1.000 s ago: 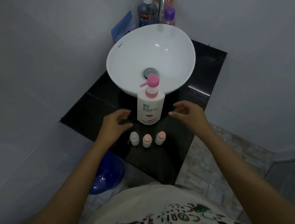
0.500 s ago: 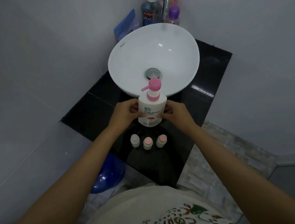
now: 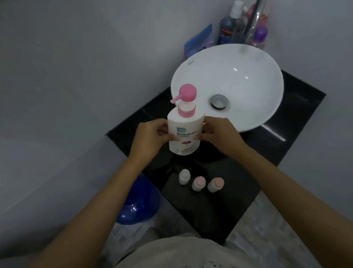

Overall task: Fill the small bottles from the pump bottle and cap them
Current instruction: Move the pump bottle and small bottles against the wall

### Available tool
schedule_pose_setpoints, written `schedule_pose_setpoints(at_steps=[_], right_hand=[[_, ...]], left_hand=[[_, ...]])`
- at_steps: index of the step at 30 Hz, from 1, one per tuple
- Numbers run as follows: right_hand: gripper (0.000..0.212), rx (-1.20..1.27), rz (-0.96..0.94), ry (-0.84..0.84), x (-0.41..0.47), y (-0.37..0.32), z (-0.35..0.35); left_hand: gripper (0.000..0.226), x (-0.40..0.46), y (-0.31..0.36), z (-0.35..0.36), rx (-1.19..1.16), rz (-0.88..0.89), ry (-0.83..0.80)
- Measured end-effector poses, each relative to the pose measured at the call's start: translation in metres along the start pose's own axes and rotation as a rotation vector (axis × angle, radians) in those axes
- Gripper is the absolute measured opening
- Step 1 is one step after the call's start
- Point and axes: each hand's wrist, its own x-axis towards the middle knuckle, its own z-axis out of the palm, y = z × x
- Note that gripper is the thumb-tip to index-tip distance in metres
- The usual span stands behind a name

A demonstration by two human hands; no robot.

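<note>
A white pump bottle (image 3: 184,131) with a pink pump head is held upright above the black counter (image 3: 268,145), lifted off it. My left hand (image 3: 150,139) grips its left side and my right hand (image 3: 220,133) grips its right side. Three small white bottles stand in a row on the counter nearer to me: one with a white cap (image 3: 184,176), and two with pink caps, the middle one (image 3: 198,183) and the right one (image 3: 216,184). All three are capped.
A white basin (image 3: 250,63) with a metal drain sits on the counter at the back right, under a chrome tap (image 3: 257,15). Toiletry bottles (image 3: 230,26) and a blue pouch (image 3: 199,41) stand behind it. A blue bucket (image 3: 137,201) sits on the floor left of the counter.
Both hands closed on the pump bottle and lifted it off the counter, toward the left. The camera view has shifted, so the basin now appears further right.
</note>
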Motion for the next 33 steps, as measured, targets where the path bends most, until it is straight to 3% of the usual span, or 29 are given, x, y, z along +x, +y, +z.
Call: schedule_pose_setpoints(at_steps=[8,14,24,33], right_hand=[[0.036,0.008,-0.207,-0.281,0.103,-0.071,0.032],[0.04,0.035,-0.247,-0.419,0.151,-0.096,0.072],[0.036,0.055,-0.219,-0.428,0.173,-0.097,0.098],[0.039,0.131,-0.189,-0.415,0.179,-0.095,0.103]], left_hand=[[0.039,0.012,-0.03,-0.069,0.07,-0.164,0.348],[0.039,0.025,-0.064,-0.092,0.057,-0.306,0.514],[0.03,0.042,-0.087,-0.097,-0.065,-0.415,0.569],[0.028,0.046,-0.095,-0.102,-0.127,-0.39,0.597]])
